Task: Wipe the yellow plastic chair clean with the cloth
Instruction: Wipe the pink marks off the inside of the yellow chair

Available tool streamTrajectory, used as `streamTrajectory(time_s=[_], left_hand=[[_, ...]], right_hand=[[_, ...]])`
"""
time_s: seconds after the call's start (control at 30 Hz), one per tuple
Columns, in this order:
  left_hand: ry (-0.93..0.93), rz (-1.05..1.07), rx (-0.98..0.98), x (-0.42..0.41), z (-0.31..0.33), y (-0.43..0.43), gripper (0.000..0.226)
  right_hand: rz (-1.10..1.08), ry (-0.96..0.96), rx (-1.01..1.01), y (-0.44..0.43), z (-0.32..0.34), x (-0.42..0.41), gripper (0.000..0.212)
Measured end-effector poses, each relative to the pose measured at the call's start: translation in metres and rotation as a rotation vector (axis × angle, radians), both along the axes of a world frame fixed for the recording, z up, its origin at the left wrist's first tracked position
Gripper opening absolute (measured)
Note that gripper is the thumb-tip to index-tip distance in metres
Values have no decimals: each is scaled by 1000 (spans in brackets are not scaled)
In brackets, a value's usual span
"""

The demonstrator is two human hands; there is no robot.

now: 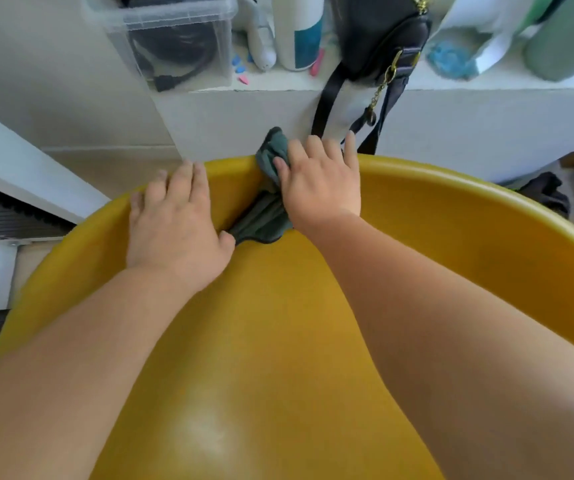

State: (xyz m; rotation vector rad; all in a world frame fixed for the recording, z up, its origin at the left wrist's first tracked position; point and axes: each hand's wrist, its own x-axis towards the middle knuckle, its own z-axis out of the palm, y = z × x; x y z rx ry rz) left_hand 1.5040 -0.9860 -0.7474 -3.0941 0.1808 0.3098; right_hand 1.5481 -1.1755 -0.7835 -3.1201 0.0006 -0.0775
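Observation:
The yellow plastic chair (451, 244) fills the lower part of the view, its curved back rim running across the middle. A dark green cloth (264, 216) is draped over the rim and down the inner backrest. My right hand (320, 181) presses flat on the cloth at the top of the rim, fingers spread. Just left of the cloth, my left hand (174, 223) rests flat on the chair's rim and backrest, its thumb touching the cloth's lower edge.
A white ledge (451, 109) stands right behind the chair. On it sit a clear plastic box (171, 39), a black bag (379, 36) with straps hanging down, bottles and a green cylinder (569, 39). A white panel and metal parts lie at the left.

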Motion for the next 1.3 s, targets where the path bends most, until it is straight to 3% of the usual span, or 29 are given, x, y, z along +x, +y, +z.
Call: streamTrajectory(time_s=[0.23,0.33,0.5,0.67,0.8,1.0,1.1,1.3], left_hand=[[37,110,55,6,9,-24,93],[43,122,50,10,17,-39,92],[60,-114,-19,-6,16,-112,95],[72,-327,-141,-14,11,-201,92],[117,-393,-168,-21,9,-253,93],[158,-314,-82,-37,9,-301,100],[135,-307,-9,-41,13,-319,103],[143,-603,-98,-76,20,-374,98]], right_hand=[[-462,81,-90,-204,9,-80,52],[-576,87,-80,-251,17,-118,50],[-676,65,39,-221,14,-93,55],[-453,3,82,-175,3,-53,52],[-333,-22,30,-215,2,-71,43],[-559,-17,25,-320,7,-180,31],[-683,20,48,-340,7,-242,37],[-996,80,179,-332,7,-323,40]])
